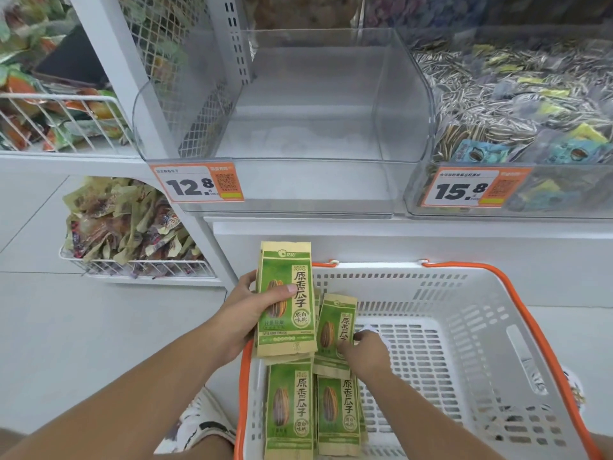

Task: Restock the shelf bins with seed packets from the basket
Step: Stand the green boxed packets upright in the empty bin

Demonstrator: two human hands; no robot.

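Green seed packets (311, 413) printed 原香瓜子 lie at the left side of the white basket (464, 360) with orange rim. Left hand (245, 313) holds a stack of packets (287, 300) upright above the basket's left corner. Right hand (365, 355) pinches another packet (335, 330) inside. Above, the clear bin (298, 127) labelled 12.8 (197, 184) is open; the neighbour bin (517, 127) shows 15.8.

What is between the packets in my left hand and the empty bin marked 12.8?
Nothing visible. The left hand holds the seed packets above the basket's rim, and the clear bin stands open-topped above.
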